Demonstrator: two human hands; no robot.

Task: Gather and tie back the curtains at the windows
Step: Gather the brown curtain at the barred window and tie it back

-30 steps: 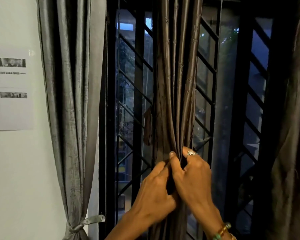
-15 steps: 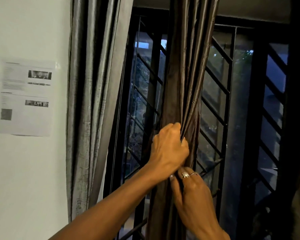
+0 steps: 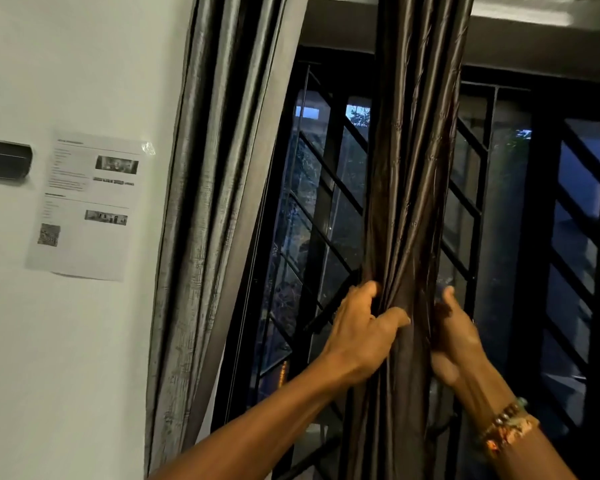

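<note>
A dark brown curtain (image 3: 409, 168) hangs bunched into a narrow column in front of the window. My left hand (image 3: 359, 336) grips the bundle from its left side, thumb laid across the front folds. My right hand (image 3: 452, 336) wraps the bundle from the right, its fingers hidden behind the cloth, thumb up. A beaded bracelet (image 3: 506, 426) sits on my right wrist. A grey curtain (image 3: 208, 202) hangs gathered at the window's left edge, against the wall.
The window (image 3: 326, 220) has a black frame with diagonal bars, dusk outside. A printed sheet (image 3: 84, 206) is taped to the white wall at left, beside a dark wall device (image 3: 4, 162). Another dark window panel (image 3: 575, 237) stands at right.
The view has swung up and right. My right hand moved from below my left hand to the bundle's right side; both hands now hold the curtain at the same height.
</note>
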